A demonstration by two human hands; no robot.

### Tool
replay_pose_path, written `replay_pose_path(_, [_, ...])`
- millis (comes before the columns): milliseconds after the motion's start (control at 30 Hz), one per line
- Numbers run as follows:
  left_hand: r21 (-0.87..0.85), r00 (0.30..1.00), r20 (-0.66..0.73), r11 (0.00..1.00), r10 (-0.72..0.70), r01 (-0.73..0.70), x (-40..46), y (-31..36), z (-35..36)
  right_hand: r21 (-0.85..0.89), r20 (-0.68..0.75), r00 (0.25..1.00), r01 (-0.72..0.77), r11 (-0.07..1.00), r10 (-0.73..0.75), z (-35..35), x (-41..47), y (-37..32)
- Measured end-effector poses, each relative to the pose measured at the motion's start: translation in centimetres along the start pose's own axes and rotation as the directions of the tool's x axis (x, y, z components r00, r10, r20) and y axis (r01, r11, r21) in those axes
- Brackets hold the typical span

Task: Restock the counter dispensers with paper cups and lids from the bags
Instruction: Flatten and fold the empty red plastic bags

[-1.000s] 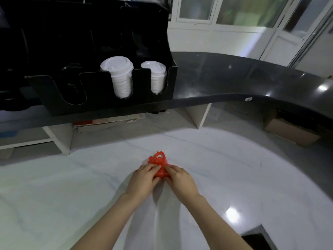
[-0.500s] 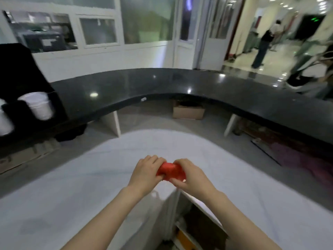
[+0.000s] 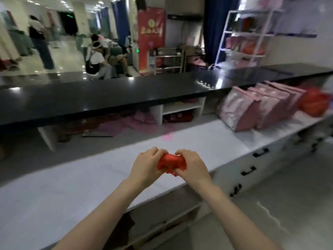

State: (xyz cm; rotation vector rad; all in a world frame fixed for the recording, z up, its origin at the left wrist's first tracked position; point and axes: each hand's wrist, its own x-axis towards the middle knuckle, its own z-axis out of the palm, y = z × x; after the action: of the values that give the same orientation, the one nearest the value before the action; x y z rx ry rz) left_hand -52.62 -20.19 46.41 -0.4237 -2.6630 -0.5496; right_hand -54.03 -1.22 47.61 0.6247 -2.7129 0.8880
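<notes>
A crumpled red plastic bag [image 3: 171, 162] is bunched into a small wad above the white worktop [image 3: 72, 186]. My left hand [image 3: 146, 168] grips its left side with curled fingers. My right hand [image 3: 192, 166] grips its right side, fingers curled over the top. Both hands are held close together in front of me. The cup and lid dispenser is out of view.
A black raised counter [image 3: 108, 98] runs behind the worktop. Pink bags [image 3: 255, 107] and a red bag [image 3: 313, 102] stand on the worktop at the right. Drawers with black handles [image 3: 248, 171] lie below. People sit and stand beyond the counter.
My view has swung far to the right, away from the black dispenser with white lids. Both hands kept hold of the red bag and crumpled it tighter, lifted off the worktop.
</notes>
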Motion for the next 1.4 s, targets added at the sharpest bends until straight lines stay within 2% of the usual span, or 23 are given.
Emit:
replay_pose_path(133, [-0.142, 0.967, 0.096, 0.965, 0.236, -0.221, 4.3, 10.1, 6.0, -0.060, -0.143, 0.967, -0.222, 0.973, 0.212, -7.8, -6.9, 7.4])
replay_pose_path(300, [-0.305, 0.870, 0.180, 0.867, 0.459, -0.394, 7.6, 24.9, 13.2, -0.143, -0.281, 0.888, -0.414, 0.899, 0.364, -17.2, -16.4, 17.0])
replay_pose_path(433, [-0.435, 0.774, 0.180, 0.755, 0.607, -0.491, 8.9, 37.2, 18.7, -0.163, -0.437, 0.787, -0.546, 0.822, 0.436, -24.1, -24.6, 24.0])
replay_pose_path(567, [-0.515, 0.695, 0.164, 0.662, 0.700, -0.545, 8.7, 48.7, 22.8, -0.141, -0.520, 0.676, -0.670, 0.728, 0.522, -29.7, -32.4, 29.1])
replay_pose_path(900, [-0.602, 0.480, 0.205, 0.496, 0.853, -0.626, 10.6, 70.1, 34.8, -0.040, -0.645, 0.421, -0.852, 0.522, 0.638, -39.2, -45.5, 41.9])
replay_pose_path(1033, [-0.630, 0.407, 0.209, 0.441, 0.889, -0.639, 13.0, 77.1, 41.2, -0.063, -0.661, 0.374, -0.892, 0.448, 0.650, -42.5, -48.0, 48.8])
replay_pose_path(1400, [-0.719, 0.298, 0.300, 0.420, 0.906, -0.554, 23.4, 95.0, 58.7, -0.012, -0.583, 0.290, -0.937, 0.348, 0.759, -52.4, -51.1, 71.3])
